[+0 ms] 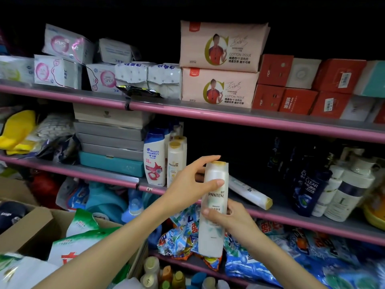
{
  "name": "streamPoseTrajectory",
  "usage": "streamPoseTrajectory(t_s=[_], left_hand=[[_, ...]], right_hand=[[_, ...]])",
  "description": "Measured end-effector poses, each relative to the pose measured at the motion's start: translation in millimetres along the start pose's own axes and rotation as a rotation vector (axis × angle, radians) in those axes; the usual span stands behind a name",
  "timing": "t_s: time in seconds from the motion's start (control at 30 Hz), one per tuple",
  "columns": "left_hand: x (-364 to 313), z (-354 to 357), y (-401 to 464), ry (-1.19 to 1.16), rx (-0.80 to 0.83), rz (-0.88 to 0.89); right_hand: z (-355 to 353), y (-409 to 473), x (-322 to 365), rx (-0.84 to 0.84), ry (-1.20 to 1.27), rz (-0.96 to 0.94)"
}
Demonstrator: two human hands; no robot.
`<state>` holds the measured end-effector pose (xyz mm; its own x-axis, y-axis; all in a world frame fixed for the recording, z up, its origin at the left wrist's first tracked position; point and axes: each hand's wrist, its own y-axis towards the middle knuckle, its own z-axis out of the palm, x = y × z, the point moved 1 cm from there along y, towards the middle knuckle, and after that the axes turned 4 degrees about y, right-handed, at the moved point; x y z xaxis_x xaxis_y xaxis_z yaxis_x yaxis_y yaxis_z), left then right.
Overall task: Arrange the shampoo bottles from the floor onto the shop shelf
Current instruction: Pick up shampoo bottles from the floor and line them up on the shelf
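- Two hands hold one tall, glossy white PANTENE bottle [213,207] upright before the pink-edged shelf [291,215].
- Left hand [187,184] curls round its upper body; right hand [231,215] grips the middle.
- Label reads "SMOOTH".

The single head view looks forward and slightly down, close to the pink-edged shelf [260,119].
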<state>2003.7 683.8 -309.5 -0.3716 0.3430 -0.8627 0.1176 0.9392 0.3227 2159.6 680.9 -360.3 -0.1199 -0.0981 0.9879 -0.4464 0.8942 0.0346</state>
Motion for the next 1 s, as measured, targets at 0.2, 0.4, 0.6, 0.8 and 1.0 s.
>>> streamPoseTrajectory(t_s=[0.2, 0.4, 0.6, 0.8, 1.0], left_hand=[[0, 14, -2, -0.062, -0.027, 0.046], [4, 20, -1, -0.114, -0.089, 0.04], [15, 10, 4, -0.152, -0.147, 0.04], [36, 7, 11, -0.074, -0.189, 0.026], [64, 2, 28, -0.13, -0.489, -0.155]], right_hand=[[3, -4, 8, 0.0, 0.048, 0.018], [2, -4, 7, 0.019, 0.057, 0.045], [-4, 2, 5, 0.063, 0.066, 0.082], [-4, 22, -11, 0.031, 0.064, 0.123], [-7, 70, -23, -0.121, -0.004, 0.015]])
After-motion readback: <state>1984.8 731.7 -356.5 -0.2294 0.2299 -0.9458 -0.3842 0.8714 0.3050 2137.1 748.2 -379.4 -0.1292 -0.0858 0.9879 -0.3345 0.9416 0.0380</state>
